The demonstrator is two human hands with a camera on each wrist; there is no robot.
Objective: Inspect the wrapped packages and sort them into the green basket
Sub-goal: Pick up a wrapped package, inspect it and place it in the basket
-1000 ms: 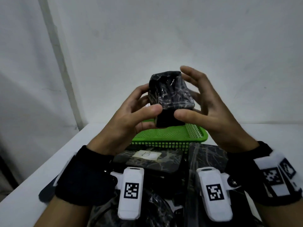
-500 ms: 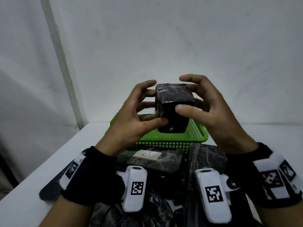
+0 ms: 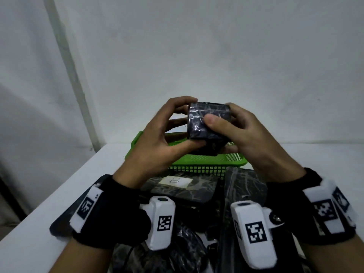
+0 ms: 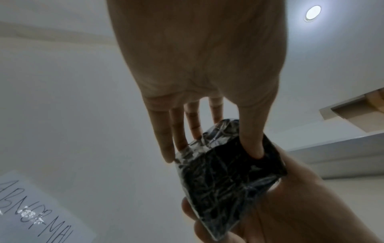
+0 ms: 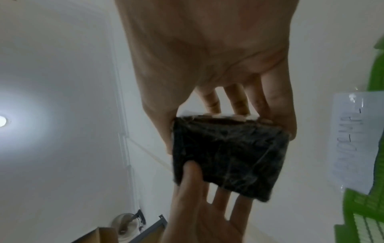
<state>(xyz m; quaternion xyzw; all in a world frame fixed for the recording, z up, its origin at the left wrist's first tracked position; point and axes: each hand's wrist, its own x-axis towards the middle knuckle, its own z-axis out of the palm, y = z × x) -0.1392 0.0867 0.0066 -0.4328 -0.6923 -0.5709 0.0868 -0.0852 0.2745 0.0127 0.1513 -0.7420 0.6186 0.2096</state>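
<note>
A small block-shaped package (image 3: 208,123) in crinkled black film is held up between both hands above the green basket (image 3: 197,160). My left hand (image 3: 194,123) grips its left side, thumb underneath and fingers (image 3: 177,123) behind. My right hand (image 3: 220,113) grips the right side, thumb pressed on the near face. The left wrist view shows the package (image 4: 226,172) pinched by the left hand (image 4: 212,155). In the right wrist view, the package (image 5: 228,156) sits in the right hand (image 5: 227,138), with the left thumb (image 5: 191,167) on it.
Several more black wrapped packages lie on the white table (image 3: 59,194) in front of the basket, one with a white label (image 3: 176,181), another to its right (image 3: 242,186). A handwritten paper sheet (image 4: 31,210) shows low in the left wrist view. The wall stands close behind.
Both hands have turned the package over and brought it down, closer to the basket. The right thumb has shifted onto its near face.
</note>
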